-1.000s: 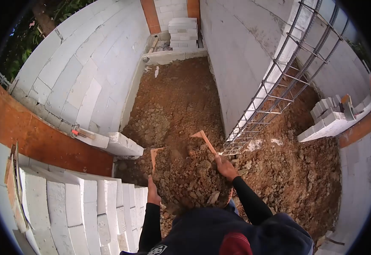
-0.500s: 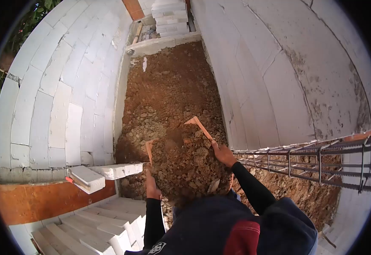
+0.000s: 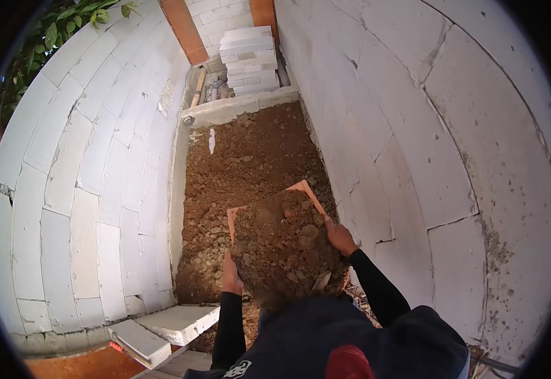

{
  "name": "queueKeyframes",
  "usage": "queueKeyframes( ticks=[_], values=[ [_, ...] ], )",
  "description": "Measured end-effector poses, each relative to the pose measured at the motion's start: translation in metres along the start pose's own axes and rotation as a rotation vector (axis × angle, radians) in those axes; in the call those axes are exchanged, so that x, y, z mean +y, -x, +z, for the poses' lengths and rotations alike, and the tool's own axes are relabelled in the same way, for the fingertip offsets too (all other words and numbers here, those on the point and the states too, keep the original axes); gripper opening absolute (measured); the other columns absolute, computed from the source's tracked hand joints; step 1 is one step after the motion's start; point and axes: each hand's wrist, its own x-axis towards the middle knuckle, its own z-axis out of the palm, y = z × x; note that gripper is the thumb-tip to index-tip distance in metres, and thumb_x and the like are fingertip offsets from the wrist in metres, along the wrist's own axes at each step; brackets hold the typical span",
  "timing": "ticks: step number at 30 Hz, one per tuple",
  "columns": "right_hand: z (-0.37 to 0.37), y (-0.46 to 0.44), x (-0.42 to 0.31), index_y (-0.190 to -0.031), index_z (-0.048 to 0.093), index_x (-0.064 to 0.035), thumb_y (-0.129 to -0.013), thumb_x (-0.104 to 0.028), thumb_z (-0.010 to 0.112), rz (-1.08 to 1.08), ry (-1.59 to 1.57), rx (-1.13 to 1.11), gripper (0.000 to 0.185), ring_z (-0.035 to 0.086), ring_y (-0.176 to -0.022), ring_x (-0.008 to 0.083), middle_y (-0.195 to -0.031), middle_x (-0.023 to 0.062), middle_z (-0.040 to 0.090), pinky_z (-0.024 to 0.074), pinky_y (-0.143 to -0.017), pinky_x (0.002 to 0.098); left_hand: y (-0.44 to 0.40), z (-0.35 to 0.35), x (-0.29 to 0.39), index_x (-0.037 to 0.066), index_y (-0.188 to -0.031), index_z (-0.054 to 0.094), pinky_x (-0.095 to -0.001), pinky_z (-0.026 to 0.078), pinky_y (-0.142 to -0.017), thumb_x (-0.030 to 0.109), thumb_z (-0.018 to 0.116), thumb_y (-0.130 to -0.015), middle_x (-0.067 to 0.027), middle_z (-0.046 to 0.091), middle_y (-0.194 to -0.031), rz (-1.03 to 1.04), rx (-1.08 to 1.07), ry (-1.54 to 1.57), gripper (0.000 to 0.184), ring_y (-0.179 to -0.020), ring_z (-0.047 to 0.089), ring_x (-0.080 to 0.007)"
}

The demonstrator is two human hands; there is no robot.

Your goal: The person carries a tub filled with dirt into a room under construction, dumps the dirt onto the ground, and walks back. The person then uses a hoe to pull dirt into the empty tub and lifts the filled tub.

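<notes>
Bracing an orange, straight-edged tray (image 3: 314, 199) at opposite sides, left hand (image 3: 232, 276) and right hand (image 3: 340, 239) hold it between them, presumably balancing the heaped brown soil (image 3: 282, 243). Finger closure underneath: cannot tell. Tray near dark-clothed torso (image 3: 301, 338), likely easing load. Loose reddish-brown earth (image 3: 250, 151) ahead of hands.

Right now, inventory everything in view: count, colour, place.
Container: 1, orange-brown rim, low centre
Soil heap: 1, brown, in container
Soil floor: 1, brown, between walls
Block walls: 3, white, left, right, far end
Block stack: 1, white, far end
Loose blocks: 2, white, lower left
Columns: 2, orange-brown, far end
Stick: 1, tan, left of stack
Scrap: 1, white, on soil floor
Leaves: several, green, upper left
Sleeves: 2, black, bottom
Left hand: 1, container's left side
Right hand: 1, container's right side
</notes>
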Motion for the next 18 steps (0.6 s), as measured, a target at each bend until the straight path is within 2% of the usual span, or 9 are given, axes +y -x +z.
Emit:
queueKeyframes(
  ticks=[1, 4, 7, 9, 12, 13, 15, 16, 18],
  values=[
    [0.008, -0.027, 0.004, -0.059, 0.036, -0.0057, -0.100, -0.067, 0.032, -0.009, -0.055, 0.115, 0.074, 0.025, -0.051, 0.0198, -0.055, 0.0053, 0.031, 0.0197, -0.053, 0.0466, -0.042, -0.027, -0.002, 0.008, -0.158, 0.013, -0.0467, 0.028, -0.117, 0.059, 0.034, -0.102, -0.0148, 0.020, -0.161, -0.041, -0.090, 0.032, 0.079, -0.147, 0.027, -0.0304],
    [-0.003, -0.073, -0.017, -0.059, 0.040, -0.0044, -0.100, -0.066, 0.032, 0.046, -0.018, 0.067, 0.074, 0.026, -0.050, 0.0215, -0.054, 0.0082, 0.034, 0.0200, -0.054, 0.0478, -0.094, 0.008, 0.048, 0.011, -0.159, 0.002, -0.0535, 0.013, -0.123, 0.063, 0.031, -0.101, -0.0119, -0.001, -0.166, -0.076, 0.038, -0.164, 0.083, -0.153, 0.005, -0.0300],
    [-0.005, -0.104, -0.047, -0.057, 0.030, -0.0153, -0.103, -0.061, 0.034, 0.094, -0.034, 0.062, 0.065, 0.010, -0.048, 0.0160, -0.053, 0.0009, 0.018, 0.0126, -0.051, 0.0420, -0.105, 0.044, 0.097, 0.012, -0.159, 0.001, -0.0554, 0.009, -0.123, 0.061, 0.031, -0.102, -0.0107, -0.003, -0.166, -0.127, 0.102, -0.248, 0.081, -0.153, 0.002, -0.0300],
    [-0.008, -0.139, -0.059, -0.056, 0.031, -0.0155, -0.103, -0.060, 0.034, 0.080, -0.018, 0.043, 0.065, 0.011, -0.047, 0.0156, -0.053, 0.0006, 0.019, 0.0126, -0.050, 0.0423, -0.125, 0.068, 0.124, 0.012, -0.159, 0.000, -0.0551, 0.008, -0.123, 0.059, 0.031, -0.103, -0.0102, -0.004, -0.166, -0.180, 0.176, -0.252, 0.079, -0.153, 0.002, -0.0302],
    [-0.009, -0.198, -0.070, -0.056, 0.029, -0.0173, -0.104, -0.059, 0.034, 0.082, -0.031, 0.017, 0.064, 0.012, -0.046, 0.0151, -0.052, -0.0001, 0.020, 0.0115, -0.050, 0.0421, -0.142, 0.120, 0.161, 0.011, -0.159, 0.003, -0.0536, 0.013, -0.123, 0.058, 0.029, -0.104, -0.0106, 0.001, -0.166, -0.169, 0.268, -0.381, 0.077, -0.152, 0.007, -0.0299],
    [-0.012, -0.221, -0.075, -0.056, 0.028, -0.0182, -0.104, -0.058, 0.034, 0.088, -0.039, 0.007, 0.063, 0.012, -0.046, 0.0149, -0.052, -0.0003, 0.020, 0.0110, -0.050, 0.0420, -0.166, 0.119, 0.166, 0.011, -0.159, 0.004, -0.0529, 0.016, -0.123, 0.058, 0.029, -0.104, -0.0108, 0.004, -0.165, -0.156, 0.207, -0.319, 0.077, -0.152, 0.010, -0.0296],
    [-0.014, -0.275, -0.084, -0.067, 0.046, -0.0125, -0.105, -0.055, 0.033, 0.188, -0.050, -0.085, 0.059, 0.014, -0.045, 0.0158, -0.052, 0.0011, 0.023, 0.0143, -0.049, 0.0433, -0.225, 0.102, 0.168, 0.010, -0.159, 0.005, -0.0514, 0.020, -0.122, 0.058, 0.029, -0.104, -0.0112, 0.009, -0.165, -0.125, 0.095, -0.203, 0.077, -0.151, 0.016, -0.0290],
    [-0.019, -0.301, -0.095, -0.072, 0.056, -0.0097, -0.106, -0.053, 0.033, 0.237, -0.054, -0.125, 0.059, 0.015, -0.045, 0.0162, -0.052, 0.0019, 0.025, 0.0159, -0.048, 0.0439, -0.248, 0.108, 0.176, 0.010, -0.159, 0.009, -0.0509, 0.023, -0.121, 0.058, 0.029, -0.104, -0.0118, 0.014, -0.163, -0.160, 0.120, -0.200, 0.075, -0.149, 0.021, -0.0289],
    [0.003, -0.369, -0.067, -0.111, 0.056, -0.0059, -0.107, -0.050, 0.032, -0.104, -0.023, -0.017, 0.051, 0.020, -0.045, 0.0171, -0.054, 0.0033, 0.030, 0.0208, -0.049, 0.0453, -0.303, 0.124, 0.201, 0.008, -0.158, 0.017, -0.0497, 0.028, -0.119, 0.057, 0.029, -0.104, -0.0129, 0.024, -0.161, -0.225, 0.167, -0.211, 0.074, -0.146, 0.030, -0.0289]
  ],
)
